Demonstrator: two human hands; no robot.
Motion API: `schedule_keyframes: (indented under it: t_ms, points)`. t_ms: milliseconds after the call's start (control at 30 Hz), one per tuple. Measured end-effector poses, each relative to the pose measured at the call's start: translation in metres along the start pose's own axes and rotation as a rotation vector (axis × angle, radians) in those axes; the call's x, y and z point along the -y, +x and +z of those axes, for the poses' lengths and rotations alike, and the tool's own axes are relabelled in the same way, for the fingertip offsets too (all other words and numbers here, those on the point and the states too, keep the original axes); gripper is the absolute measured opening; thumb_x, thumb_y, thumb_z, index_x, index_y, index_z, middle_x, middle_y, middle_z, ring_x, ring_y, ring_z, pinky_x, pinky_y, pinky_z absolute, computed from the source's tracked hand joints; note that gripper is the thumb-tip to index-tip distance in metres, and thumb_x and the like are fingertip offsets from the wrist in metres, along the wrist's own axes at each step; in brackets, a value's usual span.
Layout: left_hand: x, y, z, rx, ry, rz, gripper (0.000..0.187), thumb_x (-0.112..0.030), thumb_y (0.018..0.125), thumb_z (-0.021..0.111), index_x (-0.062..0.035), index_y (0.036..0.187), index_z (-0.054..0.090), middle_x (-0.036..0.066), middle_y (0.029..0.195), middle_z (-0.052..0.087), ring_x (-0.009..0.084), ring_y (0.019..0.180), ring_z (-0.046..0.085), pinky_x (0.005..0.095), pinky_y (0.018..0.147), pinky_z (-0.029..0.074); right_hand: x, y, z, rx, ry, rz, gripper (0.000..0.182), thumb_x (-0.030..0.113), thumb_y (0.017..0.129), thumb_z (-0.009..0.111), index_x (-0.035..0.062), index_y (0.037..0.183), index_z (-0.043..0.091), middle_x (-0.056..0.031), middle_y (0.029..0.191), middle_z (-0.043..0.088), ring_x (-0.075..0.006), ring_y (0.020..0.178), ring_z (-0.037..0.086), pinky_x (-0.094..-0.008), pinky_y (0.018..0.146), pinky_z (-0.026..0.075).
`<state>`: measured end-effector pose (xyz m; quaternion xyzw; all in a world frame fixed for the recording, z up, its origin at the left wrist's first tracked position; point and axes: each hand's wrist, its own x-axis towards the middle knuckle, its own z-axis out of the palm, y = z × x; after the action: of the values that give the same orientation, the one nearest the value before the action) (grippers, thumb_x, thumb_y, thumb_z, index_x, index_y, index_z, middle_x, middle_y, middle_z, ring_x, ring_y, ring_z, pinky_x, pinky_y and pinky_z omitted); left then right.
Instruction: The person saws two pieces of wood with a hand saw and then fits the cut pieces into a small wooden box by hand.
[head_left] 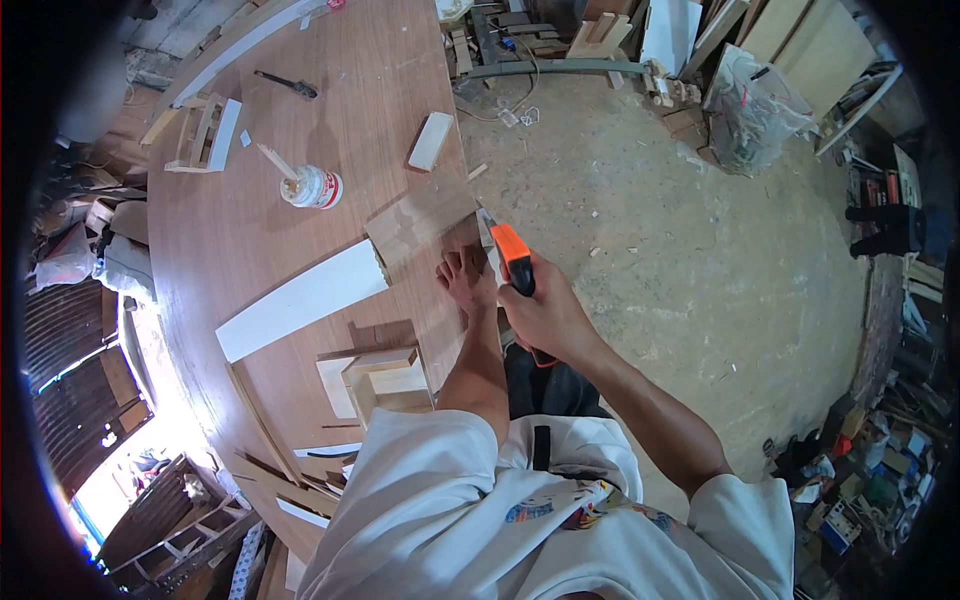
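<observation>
My right hand [540,312] is wrapped round the orange and black handle of a handsaw [511,244]. The saw's blade points away from me at the right edge of the wooden table [345,110]. My left hand [468,282] lies with fingers spread near that edge, just left of the saw; whether it presses on wood or the tabletop is hard to tell. Beyond its fingers a brown wooden board [422,220] reaches the edge near the blade tip. A long white board [303,299] adjoins the brown one on the left.
A white tub [318,188] with a stick in it stands mid-table. Also on the table are a brush [288,84], a small white block [431,141], a slatted wooden piece [204,135] and a wooden box frame [385,380]. A plastic bag [752,115] sits on the floor.
</observation>
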<state>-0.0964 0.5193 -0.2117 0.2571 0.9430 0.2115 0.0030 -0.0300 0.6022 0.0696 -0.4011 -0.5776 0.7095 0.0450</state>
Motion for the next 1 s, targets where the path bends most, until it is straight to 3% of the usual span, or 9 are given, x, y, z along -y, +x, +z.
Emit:
schedule_keyframes:
  t_ms: [100,167,200,300,367,467,600,700,1000]
  points:
    - [-0.004,0.002,-0.011,-0.086,0.045,0.003,0.026,-0.031,0.081,0.058,-0.0137,0.1,0.056,0.01,0.1,0.053,0.0308,0.099,0.049,0.0452,0.087,0.035,0.002,-0.008,-0.004,-0.008,0.027,0.046,0.005,0.002,0.082,0.048,0.0019,0.083,0.043,-0.0009,0.054,0.043,-0.0101,0.037,0.045,-0.0278,0.034,0.036]
    - [-0.011,0.006,-0.021,0.089,-0.047,-0.101,0.025,-0.03,0.081,0.058,-0.0132,0.099,0.057,0.01,0.098,0.052,0.0304,0.098,0.049,0.045,0.086,0.035,0.001,-0.009,-0.007,-0.026,0.053,0.16,0.009,0.005,0.08,0.053,0.0007,0.08,0.045,-0.0007,0.061,0.043,-0.009,0.056,0.041,-0.0275,0.05,0.037]
    - [-0.008,0.006,-0.014,0.086,-0.049,-0.101,0.025,-0.03,0.081,0.058,-0.0132,0.099,0.057,0.01,0.098,0.052,0.0304,0.098,0.049,0.045,0.086,0.035,0.001,-0.007,-0.007,-0.026,0.052,0.157,0.009,0.005,0.08,0.053,0.0007,0.08,0.045,-0.0007,0.061,0.043,-0.009,0.056,0.041,-0.0275,0.05,0.037]
    - [0.001,0.002,-0.004,0.085,-0.014,-0.036,0.024,-0.029,0.081,0.058,-0.0128,0.099,0.057,0.011,0.098,0.052,0.0307,0.098,0.049,0.045,0.086,0.035,-0.003,-0.005,-0.004,-0.004,0.081,0.147,0.007,0.004,0.081,0.052,0.0007,0.083,0.046,-0.0003,0.06,0.043,-0.0084,0.051,0.043,-0.0275,0.046,0.036]
    - [-0.001,0.004,-0.004,-0.027,-0.041,0.0,0.024,-0.029,0.081,0.057,-0.0127,0.099,0.056,0.012,0.098,0.052,0.0308,0.098,0.049,0.0449,0.086,0.035,-0.006,-0.005,-0.005,-0.03,0.028,0.044,0.007,0.005,0.081,0.052,0.0003,0.086,0.048,-0.0002,0.059,0.044,-0.0077,0.049,0.043,-0.0272,0.043,0.036]
    - [-0.005,0.005,-0.007,0.025,-0.047,-0.109,0.024,-0.029,0.082,0.056,-0.0128,0.1,0.056,0.012,0.098,0.052,0.0306,0.099,0.049,0.0453,0.087,0.034,-0.01,-0.004,-0.009,-0.036,0.042,-0.011,0.007,0.003,0.084,0.05,0.0004,0.082,0.044,-0.0016,0.054,0.046,-0.0105,0.038,0.046,-0.0281,0.034,0.036]
    - [-0.009,0.009,-0.014,0.011,-0.022,-0.098,0.025,-0.03,0.083,0.055,-0.0127,0.101,0.056,0.012,0.099,0.052,0.0303,0.1,0.049,0.0456,0.088,0.034,-0.018,0.004,-0.01,-0.03,0.033,0.015,0.007,0.003,0.084,0.05,0.0002,0.082,0.044,-0.0014,0.054,0.045,-0.0108,0.038,0.047,-0.028,0.034,0.036]
    - [-0.01,0.008,-0.017,0.107,-0.005,-0.109,0.026,-0.031,0.083,0.055,-0.0125,0.101,0.055,0.012,0.099,0.052,0.0304,0.1,0.049,0.0454,0.088,0.034,-0.023,0.01,-0.009,-0.038,-0.031,-0.006,0.008,0.003,0.085,0.05,-0.0003,0.082,0.044,-0.0017,0.054,0.045,-0.011,0.038,0.047,-0.028,0.034,0.036]
    - [0.003,0.007,0.005,0.076,0.003,-0.096,0.027,-0.033,0.084,0.055,-0.0129,0.102,0.056,0.012,0.1,0.053,0.0303,0.1,0.05,0.0442,0.087,0.034,0.0,0.018,-0.008,-0.013,0.115,0.105,0.004,0.0,0.082,0.048,0.0002,0.083,0.043,-0.0025,0.054,0.045,-0.0105,0.038,0.045,-0.0279,0.034,0.037]
